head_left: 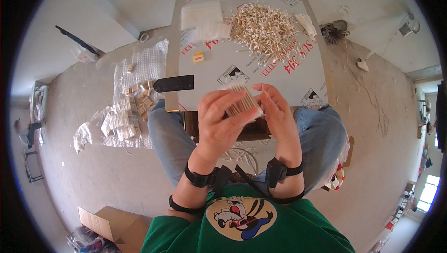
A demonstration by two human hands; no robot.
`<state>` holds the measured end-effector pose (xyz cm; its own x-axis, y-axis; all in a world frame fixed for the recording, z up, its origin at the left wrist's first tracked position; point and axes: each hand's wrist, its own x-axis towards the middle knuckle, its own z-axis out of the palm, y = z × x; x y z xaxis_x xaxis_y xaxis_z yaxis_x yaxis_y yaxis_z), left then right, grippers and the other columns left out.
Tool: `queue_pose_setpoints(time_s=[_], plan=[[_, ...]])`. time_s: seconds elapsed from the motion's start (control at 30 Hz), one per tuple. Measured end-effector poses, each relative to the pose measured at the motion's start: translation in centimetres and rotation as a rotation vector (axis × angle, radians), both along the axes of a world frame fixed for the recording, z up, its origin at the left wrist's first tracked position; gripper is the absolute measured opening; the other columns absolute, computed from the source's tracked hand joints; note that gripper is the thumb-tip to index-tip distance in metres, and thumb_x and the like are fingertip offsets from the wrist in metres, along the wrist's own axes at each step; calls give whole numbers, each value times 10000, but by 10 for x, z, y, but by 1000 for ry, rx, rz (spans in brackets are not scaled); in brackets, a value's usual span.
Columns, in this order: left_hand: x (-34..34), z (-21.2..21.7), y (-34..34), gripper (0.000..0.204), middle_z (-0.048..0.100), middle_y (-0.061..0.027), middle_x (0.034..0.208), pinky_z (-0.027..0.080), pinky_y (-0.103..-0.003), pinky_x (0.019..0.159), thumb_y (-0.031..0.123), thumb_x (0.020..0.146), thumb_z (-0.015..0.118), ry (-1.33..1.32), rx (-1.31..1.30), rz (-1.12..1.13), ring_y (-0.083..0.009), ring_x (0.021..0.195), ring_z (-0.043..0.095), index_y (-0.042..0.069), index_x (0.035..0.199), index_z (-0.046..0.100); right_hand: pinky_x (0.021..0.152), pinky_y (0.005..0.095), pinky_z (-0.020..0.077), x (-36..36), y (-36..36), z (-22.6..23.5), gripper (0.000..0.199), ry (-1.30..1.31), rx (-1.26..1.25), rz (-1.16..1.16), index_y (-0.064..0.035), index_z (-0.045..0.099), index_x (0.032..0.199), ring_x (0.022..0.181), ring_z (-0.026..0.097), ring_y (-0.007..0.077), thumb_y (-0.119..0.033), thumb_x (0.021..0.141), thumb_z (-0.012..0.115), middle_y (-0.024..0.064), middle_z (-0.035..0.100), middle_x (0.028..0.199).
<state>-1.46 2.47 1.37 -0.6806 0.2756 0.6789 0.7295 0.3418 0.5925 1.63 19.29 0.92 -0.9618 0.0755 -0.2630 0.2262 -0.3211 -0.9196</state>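
- Okay, swab bundle (242, 104) is up in both hands, over the near edge of the table (186, 52), sticks side by side; looks to be in a thin clear sleeve, though glare makes that hard to confirm.
- Left hand (216, 120): curled round the bundle, fingers on the far side, thumb on the near side, opened only as wide as the bundle. It carries the load.
- Right hand (279, 113): fingers bent, close together at the bundle's right side. Can't tell whether they've nipped the film or only touch it.
- I'd keep the left grip snug, not crushing; thin sticks probably bow or fan out if squeezed unevenly.
- Right hand should work the film edge with fingertips only, pulling along the sticks, not across.
- Square up the cotton tips first.
- Best kept over the tabletop: loose swab pile (265, 29) and clear bags (202, 15) lie farther back there.
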Motion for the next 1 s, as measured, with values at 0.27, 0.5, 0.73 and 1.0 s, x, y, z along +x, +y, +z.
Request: queue_pose_setpoints(time_s=[0.27, 0.5, 0.73, 1.0], plan=[[7, 4, 0, 504, 454, -137, 1380, 313, -450, 1104, -53, 638, 680, -142, -26, -98, -362, 1308, 403, 156, 1094, 724, 860, 257, 492, 0, -7, 8, 334, 96, -242, -17, 23, 568, 1216, 944, 625, 118, -97, 915, 652, 42, 669, 1012], [1, -5, -5, 327, 539, -98, 1204, 370, -287, 976, 70, 882, 657, -839, 570, -298, -169, 1109, 492, -29, 1189, 607, 795, 230, 481, 5, -6, 8, 255, 133, 49, 69, 20, 624, 1120, 888, 589, 69, -7, 872, 675, -3, 657, 983], [4, -15, 4, 177, 583, -37, 987, 441, -214, 779, 9, 856, 693, -878, 669, -161, -93, 850, 547, -30, 1015, 626, 727, 209, 459, 3, -6, 0, 239, 137, 106, 88, 14, 621, 1081, 822, 540, 43, -45, 864, 701, -25, 625, 923], [3, -5, 0, 129, 597, -54, 919, 450, -211, 712, -13, 863, 678, -796, 520, -113, -91, 801, 561, -52, 973, 623, 759, 232, 496, 0, -17, -3, 251, 250, 175, -2, 14, 597, 1126, 892, 581, 51, 4, 876, 623, 8, 644, 972]])
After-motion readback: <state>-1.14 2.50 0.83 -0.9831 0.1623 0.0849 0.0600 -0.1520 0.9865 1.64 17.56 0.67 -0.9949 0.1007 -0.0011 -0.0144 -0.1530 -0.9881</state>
